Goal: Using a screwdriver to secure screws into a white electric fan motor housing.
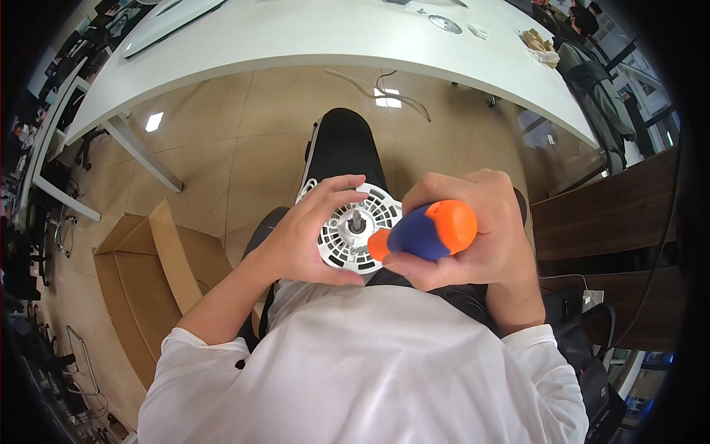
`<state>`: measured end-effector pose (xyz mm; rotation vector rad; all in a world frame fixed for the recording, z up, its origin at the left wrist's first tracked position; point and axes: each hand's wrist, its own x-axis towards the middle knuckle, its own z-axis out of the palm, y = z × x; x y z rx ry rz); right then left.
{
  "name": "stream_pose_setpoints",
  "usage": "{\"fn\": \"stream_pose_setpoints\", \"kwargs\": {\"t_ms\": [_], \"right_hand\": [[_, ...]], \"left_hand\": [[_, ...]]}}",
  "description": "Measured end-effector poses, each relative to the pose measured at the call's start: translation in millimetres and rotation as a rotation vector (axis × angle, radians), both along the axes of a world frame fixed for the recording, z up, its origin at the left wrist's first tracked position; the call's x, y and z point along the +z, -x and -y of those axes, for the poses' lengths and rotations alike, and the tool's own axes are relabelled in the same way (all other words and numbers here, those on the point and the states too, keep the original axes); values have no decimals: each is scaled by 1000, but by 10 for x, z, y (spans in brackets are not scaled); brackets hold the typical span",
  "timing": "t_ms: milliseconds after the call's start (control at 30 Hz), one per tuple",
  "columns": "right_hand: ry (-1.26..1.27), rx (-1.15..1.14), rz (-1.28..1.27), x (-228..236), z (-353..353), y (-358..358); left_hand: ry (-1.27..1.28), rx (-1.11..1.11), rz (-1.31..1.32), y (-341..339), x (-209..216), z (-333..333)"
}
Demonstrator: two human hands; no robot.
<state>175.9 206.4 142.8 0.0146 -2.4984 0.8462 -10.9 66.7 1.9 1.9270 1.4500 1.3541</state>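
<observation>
My left hand (307, 233) is wrapped round the left rim of a white, round fan motor (378, 209) with slotted vents, held above my lap. A metal shaft (357, 222) stands up from its middle. My right hand (488, 222) is closed round the thick blue and orange handle of a screwdriver (418, 233). The handle's narrow orange end points left, over the motor's lower right part. Whether the tip sits in a screw cannot be made out.
Ahead curves a white table (296, 41), with a round metal part (445, 24) and a crumpled brown packet (534, 39) on it. An open cardboard box (140, 277) stands on the floor to my left. A dark wooden cabinet (606, 200) and a black bag (569, 325) are at my right.
</observation>
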Motion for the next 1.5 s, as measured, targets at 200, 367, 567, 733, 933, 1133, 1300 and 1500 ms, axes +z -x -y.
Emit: {"fn": "stream_pose_setpoints", "kwargs": {"t_ms": [200,367,567,733,933,1133,1300,1500], "right_hand": [[-95,50,-8,75,194,184],[-96,88,74,63,271,264],[83,197,0,-24,315,368],[70,189,14,-55,314,389],[40,148,34,5,291,338],[129,256,-67,60,180,362],[213,409,-148,21,107,326],[111,270,-193,77,166,328]], "left_hand": [[340,-20,400,-7,-222,2],[-125,-82,179,37,-194,-50],[27,-223,602,-31,-177,58],[5,-183,521,-3,-68,35],[-40,-76,337,5,-126,68],[-102,-167,234,103,-324,16],[100,-123,500,-33,-108,110],[-135,-115,191,41,-91,60]]}}
